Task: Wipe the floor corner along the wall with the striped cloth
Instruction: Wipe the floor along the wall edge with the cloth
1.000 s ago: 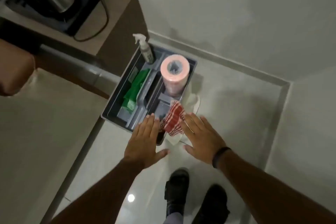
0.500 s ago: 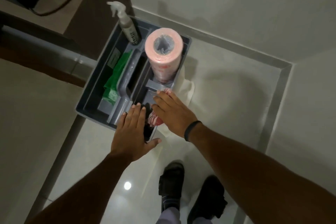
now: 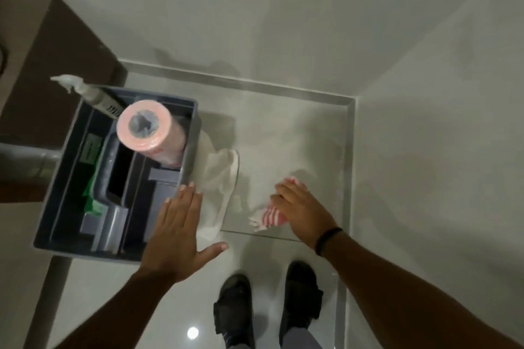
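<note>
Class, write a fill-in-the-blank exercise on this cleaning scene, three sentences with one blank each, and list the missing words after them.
1. The right hand presses the striped cloth against the ____.
2. The pink roll stands inside the grey ____.
3. The white cloth lies on the floor between the caddy and the ____ cloth.

Missing words: floor; caddy; striped
</note>
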